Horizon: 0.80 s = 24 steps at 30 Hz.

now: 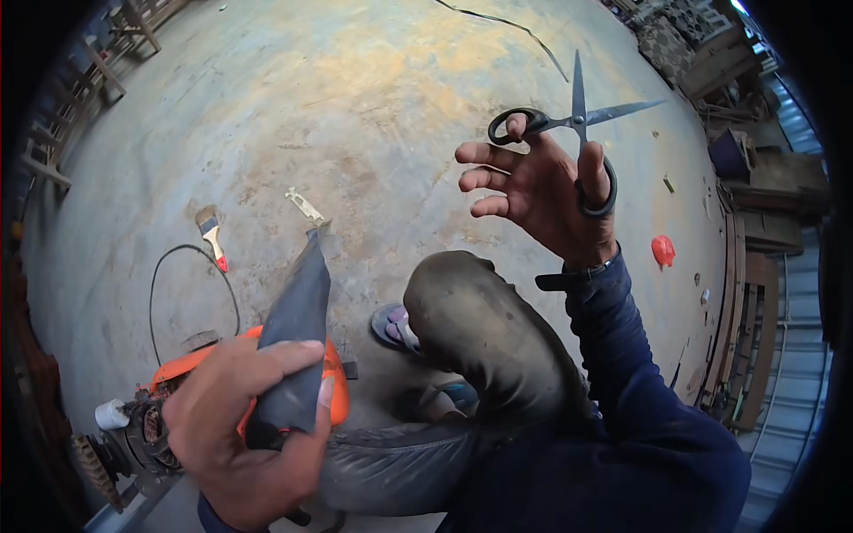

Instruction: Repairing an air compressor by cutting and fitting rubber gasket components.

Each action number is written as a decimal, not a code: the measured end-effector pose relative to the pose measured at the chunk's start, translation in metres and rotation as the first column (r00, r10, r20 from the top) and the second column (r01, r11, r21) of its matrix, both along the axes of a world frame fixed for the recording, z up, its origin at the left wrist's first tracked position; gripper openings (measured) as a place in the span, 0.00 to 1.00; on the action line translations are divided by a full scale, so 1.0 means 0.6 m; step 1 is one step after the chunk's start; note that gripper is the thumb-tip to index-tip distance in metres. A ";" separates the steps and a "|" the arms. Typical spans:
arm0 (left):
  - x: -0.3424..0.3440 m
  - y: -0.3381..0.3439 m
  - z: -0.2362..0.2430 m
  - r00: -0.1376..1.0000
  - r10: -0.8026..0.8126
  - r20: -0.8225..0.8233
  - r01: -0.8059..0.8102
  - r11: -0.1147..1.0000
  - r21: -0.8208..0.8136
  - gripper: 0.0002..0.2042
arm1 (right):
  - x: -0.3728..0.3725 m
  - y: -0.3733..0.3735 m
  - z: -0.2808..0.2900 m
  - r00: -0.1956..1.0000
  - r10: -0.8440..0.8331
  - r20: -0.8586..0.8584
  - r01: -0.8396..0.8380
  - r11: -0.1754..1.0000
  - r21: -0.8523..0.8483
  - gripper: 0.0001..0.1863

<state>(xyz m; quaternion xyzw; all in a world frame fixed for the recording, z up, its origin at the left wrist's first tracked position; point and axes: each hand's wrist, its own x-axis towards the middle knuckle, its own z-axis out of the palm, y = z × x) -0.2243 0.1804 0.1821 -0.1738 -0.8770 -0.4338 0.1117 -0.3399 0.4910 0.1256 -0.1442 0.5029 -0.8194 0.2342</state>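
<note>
My left hand [244, 422] grips a dark grey, tapered strip of flexible sheet [298, 302] over an orange motorized tool [182, 377] at lower left. The strip's narrow end points forward, beside a small pale metal piece [305, 204] that looks to be on the floor. My right hand [538, 182] is raised at upper right, thumb and forefinger in the loops of black-handled scissors [579, 118], whose blades are spread apart. The other fingers of that hand are loosely curled outward. My bent knee [466, 311] lies between both hands.
Concrete floor [382, 107] holds a paintbrush [211, 231], a dark looped cord [155, 293], a long cable [498, 22] and a red crumpled item [662, 250]. Wooden frames [93, 67] stand at left; stacked boards and clutter [755, 302] line the corrugated wall at right.
</note>
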 end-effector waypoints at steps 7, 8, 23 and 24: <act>-0.066 -0.016 -0.035 0.968 -0.245 0.050 0.240 0.967 0.083 0.09 | -0.056 -0.039 0.049 0.936 0.175 -0.304 -0.071 0.943 0.325 0.30; -0.068 -0.011 -0.031 0.979 -0.168 0.113 0.155 0.981 0.115 0.09 | -0.070 -0.052 0.052 0.933 0.206 -0.297 -0.091 0.929 0.359 0.30; -0.210 0.370 0.041 0.932 -0.149 0.329 0.025 0.936 0.352 0.13 | -0.114 0.178 -0.044 0.950 -0.087 -0.300 0.017 0.973 -0.228 0.30; -0.238 0.446 0.029 0.915 -0.213 0.342 0.076 0.925 0.372 0.12 | -0.120 0.247 -0.056 0.942 -0.174 -0.286 0.109 0.967 -0.231 0.28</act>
